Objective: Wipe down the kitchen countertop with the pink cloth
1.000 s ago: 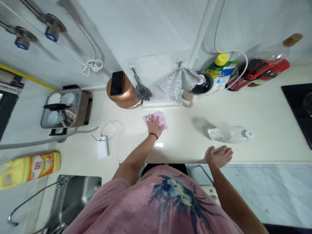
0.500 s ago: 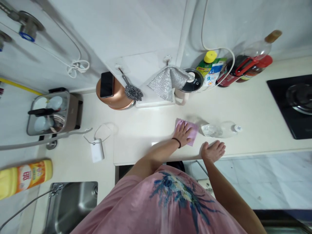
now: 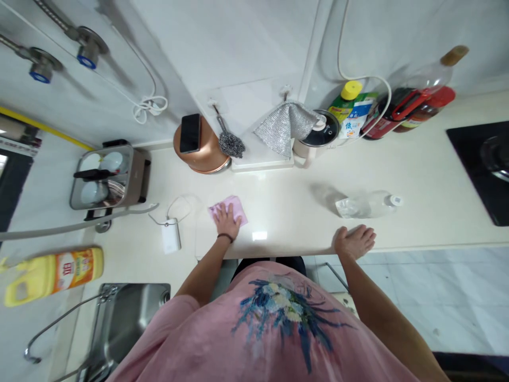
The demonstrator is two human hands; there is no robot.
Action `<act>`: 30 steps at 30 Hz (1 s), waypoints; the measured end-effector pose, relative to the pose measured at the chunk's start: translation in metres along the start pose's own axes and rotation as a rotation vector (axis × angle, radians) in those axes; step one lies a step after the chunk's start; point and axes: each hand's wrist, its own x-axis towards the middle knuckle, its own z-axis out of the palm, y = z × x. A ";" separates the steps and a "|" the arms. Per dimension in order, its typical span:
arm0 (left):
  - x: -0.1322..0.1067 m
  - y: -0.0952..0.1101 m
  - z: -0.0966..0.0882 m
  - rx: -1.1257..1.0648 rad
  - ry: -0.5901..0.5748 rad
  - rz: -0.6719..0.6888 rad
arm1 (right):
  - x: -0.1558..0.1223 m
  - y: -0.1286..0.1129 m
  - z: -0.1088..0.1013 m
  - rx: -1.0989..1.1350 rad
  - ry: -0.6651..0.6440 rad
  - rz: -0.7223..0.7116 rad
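Note:
My left hand (image 3: 227, 219) lies flat on a pink cloth (image 3: 240, 207), fingers spread, pressing it against the cream countertop (image 3: 278, 196). A dark band circles that wrist. My right hand (image 3: 355, 241) rests at the counter's front edge, palm side turned partly up, its fingers stretched out with nothing in them. Just behind the right hand a clear plastic bottle (image 3: 368, 206) with a white cap lies on its side. Left of the cloth is a white power bank-like box (image 3: 170, 236) with a cable.
A copper-coloured pot (image 3: 207, 154) with a phone (image 3: 190, 133) on it stands by the wall. A steel scrubber (image 3: 231, 144) and silvery cloth (image 3: 284, 127) hang nearby. Sauce bottles (image 3: 423, 114) and a black stove (image 3: 481, 164) are right; a sink (image 3: 135, 318) and yellow jug (image 3: 55, 276) left.
My left hand has slid leftward along the counter with the pink cloth under it. My right hand stays at the edge beside the bottle. The view has shifted a little.

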 end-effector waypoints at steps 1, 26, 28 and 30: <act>-0.010 -0.017 0.001 0.012 0.016 -0.036 | 0.000 0.000 0.000 0.006 -0.001 0.003; 0.092 0.227 -0.004 0.007 -0.096 0.530 | -0.003 -0.004 -0.001 -0.027 -0.044 0.040; 0.106 0.238 -0.008 0.001 -0.094 0.469 | -0.003 -0.004 -0.001 -0.021 -0.057 0.049; 0.106 0.248 -0.007 -0.006 -0.092 0.427 | -0.004 -0.004 -0.001 -0.018 -0.068 0.060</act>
